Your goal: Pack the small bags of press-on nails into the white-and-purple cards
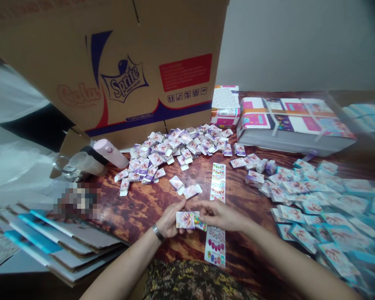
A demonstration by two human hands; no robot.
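My left hand [168, 221] is closed around a small white and purple printed box [185, 220] above the table. My right hand [218, 213] pinches a small colourful strip [201, 225] at the right end of that box. Whether the strip is partly inside the box is hard to tell. Under my right hand runs a long sheet of nail stickers [217, 246], flat on the wood. Just beyond my fingers lie two small boxes, one a white carton [192, 191] with a raised end flap. A heap of purple and white boxes [175, 146] spreads farther back.
A large brown carton [187, 37] stands behind the heap. At the right are many light-blue boxes [303, 208] and a strapped pink and white bundle [296, 121]. On the left are a pink bottle [111, 153], a clear plastic cup [86, 162] and stacked flat cardboard [59, 250].
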